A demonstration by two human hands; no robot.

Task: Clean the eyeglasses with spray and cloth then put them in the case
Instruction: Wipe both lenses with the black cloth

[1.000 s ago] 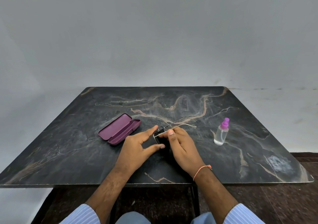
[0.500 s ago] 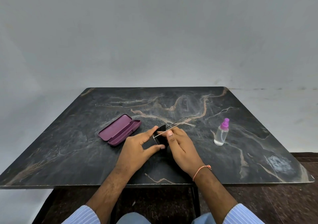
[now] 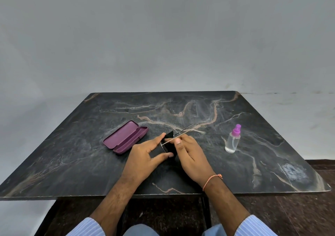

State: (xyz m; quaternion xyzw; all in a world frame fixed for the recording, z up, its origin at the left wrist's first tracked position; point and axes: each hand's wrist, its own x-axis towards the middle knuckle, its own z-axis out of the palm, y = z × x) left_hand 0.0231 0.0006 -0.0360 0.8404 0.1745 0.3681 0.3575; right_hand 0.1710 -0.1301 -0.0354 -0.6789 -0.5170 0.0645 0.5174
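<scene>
Thin metal-framed eyeglasses (image 3: 192, 129) are held over the middle of the dark marble table (image 3: 72, 154), their arms pointing away to the right. My left hand (image 3: 145, 154) pinches the frame's left end between forefinger and thumb. My right hand (image 3: 190, 152) presses a black cloth (image 3: 170, 141) against a lens with its thumb. The lenses are mostly hidden by cloth and fingers. An open purple case (image 3: 125, 136) lies just left of my hands. A clear spray bottle (image 3: 233, 139) with a pink nozzle stands upright to the right.
A grey wall rises behind the table. The table's front edge runs just below my wrists, with dark floor beneath. A pale scuffed patch (image 3: 291, 172) marks the near right corner.
The black cloth has shifted a little up over the lens under my right thumb. Both hands stay in nearly the same place; case and bottle have not moved.
</scene>
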